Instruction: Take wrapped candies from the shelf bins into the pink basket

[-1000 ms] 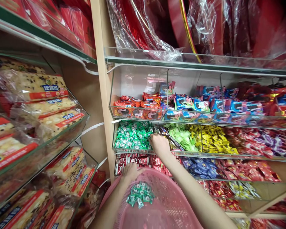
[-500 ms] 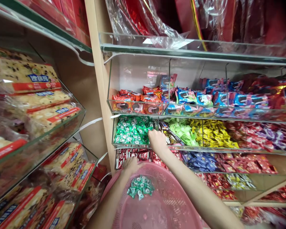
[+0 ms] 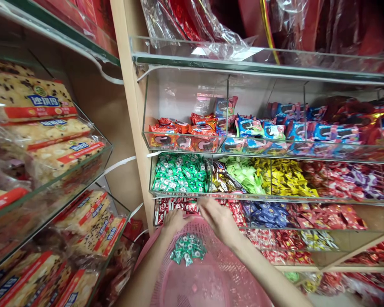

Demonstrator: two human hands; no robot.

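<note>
Right grip (image 3: 219, 219) hovers above pink basket (image 3: 211, 281), green candies (image 3: 188, 249) just below-left.

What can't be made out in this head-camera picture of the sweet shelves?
- Right hand: motion-blurred, back toward the camera; whether it holds sweets is unclear.
- Left hand: fingertips hidden by the rim of the pink basket.
- Green sweets in the basket: wrapper print too small.
- Basket's near side: cut off by the bottom edge.

Your left hand (image 3: 174, 220) and right hand (image 3: 219, 219) were both bare, and so were your forearms (image 3: 264, 275), plain all the way down, just slim fingers.
</note>
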